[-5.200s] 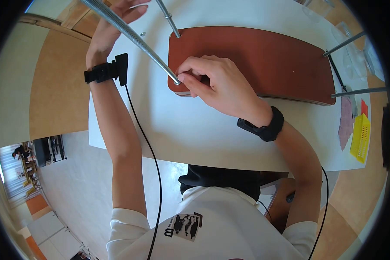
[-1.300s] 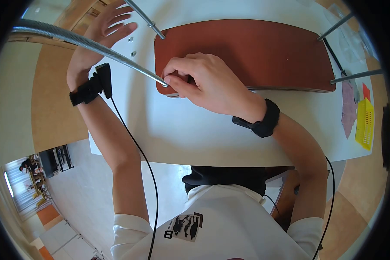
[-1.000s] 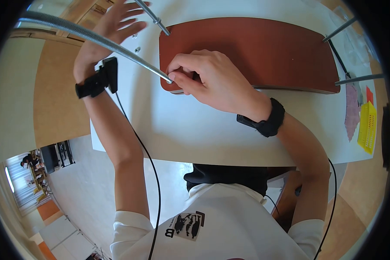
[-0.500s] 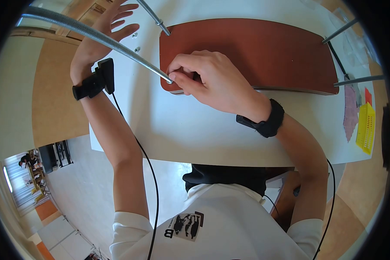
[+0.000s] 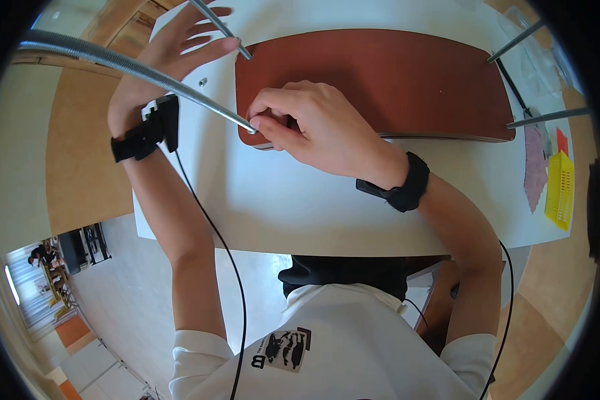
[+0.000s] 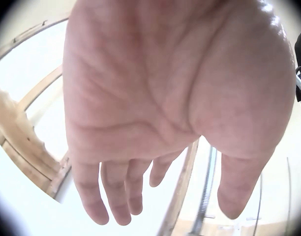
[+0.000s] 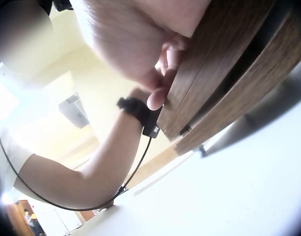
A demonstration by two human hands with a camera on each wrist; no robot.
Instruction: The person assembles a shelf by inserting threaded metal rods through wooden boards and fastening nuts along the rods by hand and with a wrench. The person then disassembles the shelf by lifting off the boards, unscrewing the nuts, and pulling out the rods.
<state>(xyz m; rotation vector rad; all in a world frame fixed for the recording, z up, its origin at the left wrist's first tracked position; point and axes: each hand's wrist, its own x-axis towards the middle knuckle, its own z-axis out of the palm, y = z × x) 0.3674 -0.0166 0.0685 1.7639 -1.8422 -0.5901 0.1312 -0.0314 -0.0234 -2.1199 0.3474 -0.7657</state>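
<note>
Four metal rods meet the corners of the reddish-brown wooden panel, located at 1 o'clock in the head view. Right hand: thumb and index finger grip the foot of the long threaded rod at the panel's 8 o'clock corner. Left hand: released, fingers spread, at 10 o'clock. One small nut lies at the panel's 9 o'clock.

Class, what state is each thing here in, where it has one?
Left hand: open, fingers spread.
Right hand: fingers curled, pinching at the thick-looking threaded rod's foot.
Threaded rod: standing in the board corner.
Brown boards: stacked, gap between them.
Wrist straps: fastened.
Small metal fitting: loose on the table.
</note>
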